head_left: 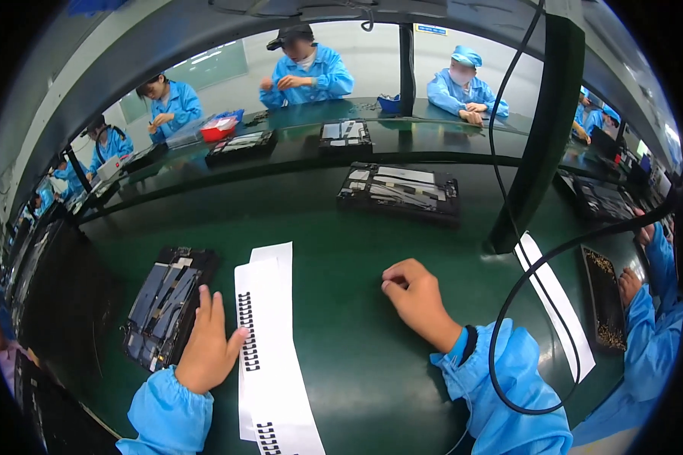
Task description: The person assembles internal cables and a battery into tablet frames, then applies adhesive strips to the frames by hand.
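My left hand [211, 341] lies with its fingers stretched out at the right edge of an opened flat electronic device [163, 303], which sits in a black tray-like holder and shows dark grey panels and strips. Its thumb reaches over white sheets [281, 334] that carry rows of small black bracket-shaped pieces [247, 331]. To the right of the sheets, my right hand [421, 296] hovers over or rests on the green table, fingers curled and thumb against the index finger. Whatever it may pinch is hidden or too small to name.
Another opened device [402, 191] lies ahead on the green table [341, 280]. A black post [539, 136] and a looping black cable [501, 303] stand at right. Beyond them are a white strip [558, 311], a tray of small brass-coloured parts [605, 299] and a co-worker's hands [630, 287].
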Tool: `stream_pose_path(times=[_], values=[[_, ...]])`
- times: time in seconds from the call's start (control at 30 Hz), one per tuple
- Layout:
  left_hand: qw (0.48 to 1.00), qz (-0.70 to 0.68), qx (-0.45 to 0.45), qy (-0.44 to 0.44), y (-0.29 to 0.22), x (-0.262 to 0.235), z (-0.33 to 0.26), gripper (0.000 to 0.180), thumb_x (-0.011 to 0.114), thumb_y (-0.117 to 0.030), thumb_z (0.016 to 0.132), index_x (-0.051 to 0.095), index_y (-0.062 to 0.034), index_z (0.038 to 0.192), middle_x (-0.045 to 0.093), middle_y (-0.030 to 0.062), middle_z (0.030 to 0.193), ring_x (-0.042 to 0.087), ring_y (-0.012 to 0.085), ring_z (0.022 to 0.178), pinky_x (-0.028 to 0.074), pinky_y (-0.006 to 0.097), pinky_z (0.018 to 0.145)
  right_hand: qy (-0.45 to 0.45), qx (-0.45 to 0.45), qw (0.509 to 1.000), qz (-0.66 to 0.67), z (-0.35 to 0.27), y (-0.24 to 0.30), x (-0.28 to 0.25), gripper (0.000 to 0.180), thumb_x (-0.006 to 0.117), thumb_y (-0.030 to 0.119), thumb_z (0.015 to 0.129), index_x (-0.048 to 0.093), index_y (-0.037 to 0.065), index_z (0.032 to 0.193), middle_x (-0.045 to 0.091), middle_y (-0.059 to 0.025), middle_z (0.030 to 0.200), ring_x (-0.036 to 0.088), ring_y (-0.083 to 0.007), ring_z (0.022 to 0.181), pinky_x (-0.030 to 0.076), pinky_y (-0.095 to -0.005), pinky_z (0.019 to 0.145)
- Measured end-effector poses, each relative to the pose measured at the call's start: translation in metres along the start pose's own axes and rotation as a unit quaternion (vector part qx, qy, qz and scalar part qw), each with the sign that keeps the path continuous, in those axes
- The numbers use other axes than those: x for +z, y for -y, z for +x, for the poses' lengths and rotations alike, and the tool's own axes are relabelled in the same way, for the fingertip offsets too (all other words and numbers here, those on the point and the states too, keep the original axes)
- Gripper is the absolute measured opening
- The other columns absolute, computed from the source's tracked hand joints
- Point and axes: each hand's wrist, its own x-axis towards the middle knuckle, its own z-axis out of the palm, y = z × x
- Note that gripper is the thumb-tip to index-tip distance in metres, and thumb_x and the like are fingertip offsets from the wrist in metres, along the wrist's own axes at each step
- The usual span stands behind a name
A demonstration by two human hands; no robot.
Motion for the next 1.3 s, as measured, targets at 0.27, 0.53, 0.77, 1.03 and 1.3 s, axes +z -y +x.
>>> stream_pose_path(times=[0.27, 0.53, 0.77, 1.03, 1.3], values=[[0.956, -0.016, 0.29, -0.05, -0.086, -0.002, 0.13, 0.061, 0.054, -0.03, 0.082, 0.031, 0.0082, 0.124, 0.032, 0.0277, 0.129, 0.029, 0.0382, 0.123, 0.025, 0.038, 0.102, -0.203, 0.009, 0.93, -0.305, 0.074, -0.087, -0.06, 0.018, 0.06, 0.009, 0.064, 0.06, -0.003, 0.078, 0.056, -0.0219, 0.084, 0.053, -0.0371, 0.081, 0.042, -0.0433, 0.074], [0.942, -0.329, 0.042, -0.047, -0.1, 0.119, 0.296, 0.079, 0.052, -0.042, 0.078, 0.024, 0.0136, 0.126, 0.033, 0.0317, 0.127, 0.031, 0.0402, 0.121, 0.024, 0.039, 0.101, -0.105, 0.24, 0.846, -0.464, 0.123, -0.156, -0.087, 0.054, 0.041, 0.047, 0.084, 0.06, -0.003, 0.091, 0.053, -0.0232, 0.104, 0.049, -0.0408, 0.097, 0.039, -0.0473, 0.082], [0.878, -0.425, 0.039, -0.218, -0.091, 0.117, 0.274, 0.062, 0.066, -0.02, 0.068, 0.042, 0.0069, 0.119, 0.047, 0.0231, 0.117, 0.046, 0.0342, 0.109, 0.035, 0.036, 0.093, -0.165, 0.187, 0.954, -0.164, 0.146, -0.174, -0.062, 0.056, 0.058, 0.039, 0.077, 0.053, -0.015, 0.089, 0.054, -0.0295, 0.092, 0.055, -0.0353, 0.085, 0.04, -0.0386, 0.075], [0.726, -0.621, 0.117, -0.271, -0.091, 0.045, 0.212, 0.057, 0.062, 0.0, 0.067, 0.043, 0.0006, 0.121, 0.048, 0.0109, 0.112, 0.048, 0.0204, 0.102, 0.037, 0.028, 0.089, -0.287, 0.051, 0.939, 0.184, 0.112, -0.058, -0.053, 0.034, 0.058, 0.021, 0.081, 0.052, -0.008, 0.097, 0.055, -0.0134, 0.097, 0.052, -0.0191, 0.088, 0.04, -0.0271, 0.08], [0.698, -0.662, 0.162, -0.219, -0.086, -0.006, 0.127, 0.064, 0.057, 0.005, 0.064, 0.036, 0.0019, 0.125, 0.042, 0.0121, 0.122, 0.042, 0.0203, 0.11, 0.036, 0.029, 0.091, -0.11, 0.045, 0.874, 0.471, 0.063, 0.01, -0.093, 0.023, 0.054, 0.013, 0.084, 0.057, 0.001, 0.103, 0.059, -0.0108, 0.1, 0.058, -0.019, 0.089, 0.048, -0.0287, 0.079]])
